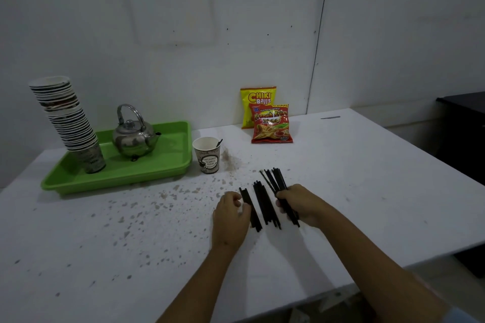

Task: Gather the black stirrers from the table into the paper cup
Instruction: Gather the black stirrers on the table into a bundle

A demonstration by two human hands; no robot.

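Black stirrers lie in bunches on the white table (354,178). My right hand (299,203) is shut on one bunch of stirrers (277,181), whose ends fan out beyond my fingers. A loose group of stirrers (263,204) lies flat between my hands. My left hand (231,214) rests at the left side of a small bunch (248,202), fingertips touching it; whether it grips the bunch is unclear. The paper cup (207,156) stands upright further back on the left, apart from both hands, with one dark stirrer leaning on its rim.
A green tray (157,165) at the back left holds a metal kettle (133,136) and a tall leaning stack of paper cups (68,118). Two snack bags (270,120) lean on the wall. Brown spilled specks (183,191) dot the table. A dark cabinet (462,126) stands at right.
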